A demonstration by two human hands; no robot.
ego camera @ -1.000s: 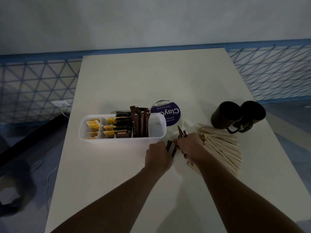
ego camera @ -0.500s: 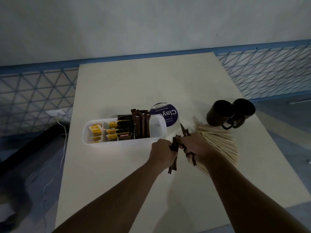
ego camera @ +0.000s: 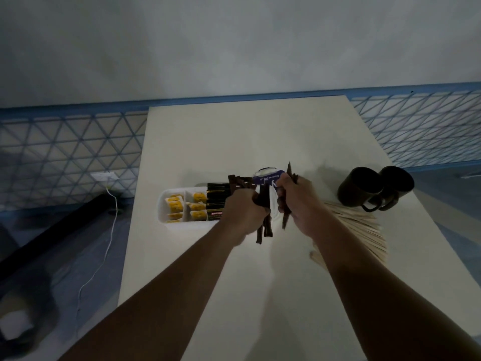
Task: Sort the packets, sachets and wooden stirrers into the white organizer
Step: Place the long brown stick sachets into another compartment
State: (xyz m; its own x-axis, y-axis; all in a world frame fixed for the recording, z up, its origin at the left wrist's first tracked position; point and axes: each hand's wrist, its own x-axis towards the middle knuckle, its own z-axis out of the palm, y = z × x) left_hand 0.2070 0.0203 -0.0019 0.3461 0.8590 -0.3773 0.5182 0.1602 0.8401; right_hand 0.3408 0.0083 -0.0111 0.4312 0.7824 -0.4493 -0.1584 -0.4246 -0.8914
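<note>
Brown sachets: slim stick sachets [ego camera: 263,227] gripped in both fists above the table [ego camera: 234,142]; ends poke out above and below the fingers
Left hand: the left hand [ego camera: 243,211] is curled tight round one bunch
Right hand: the right hand [ego camera: 296,201] is closed round a second bunch; one stick juts above its knuckles
Handling: likely light, thin and slippery; best pinched mid-length as a squared bundle
Organizer: the white organizer [ego camera: 162,204] sits just beyond the left fingers; yellow packets [ego camera: 173,207] and black sachets [ego camera: 217,196] already stand inside
Stirrers: wooden stirrers [ego camera: 356,230] lie fanned beside the right wrist; stiff, but probably prone to scatter
Writing: a purple-labelled tub [ego camera: 266,177] shows beyond the fingertips; its print is too blurred to read
Mugs: two dark mugs [ego camera: 374,187] stand well right of the right fingers
</note>
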